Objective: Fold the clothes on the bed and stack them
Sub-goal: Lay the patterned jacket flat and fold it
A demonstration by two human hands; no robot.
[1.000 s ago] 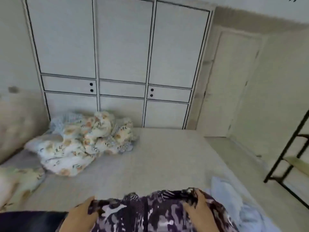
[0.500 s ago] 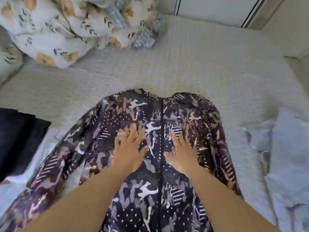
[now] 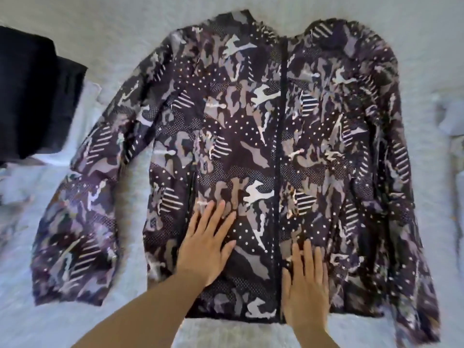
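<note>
Jacket flat on bed, under straight, pressing fingers of left hand and right hand.

White textured bedspread under everything.

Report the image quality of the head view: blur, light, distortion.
Head view: even soft light, no glare; jacket centre and both flat hands, left, right, fairly sharp; black clothes and the frame's edges smeared; wide-angle bending at the borders.
</note>
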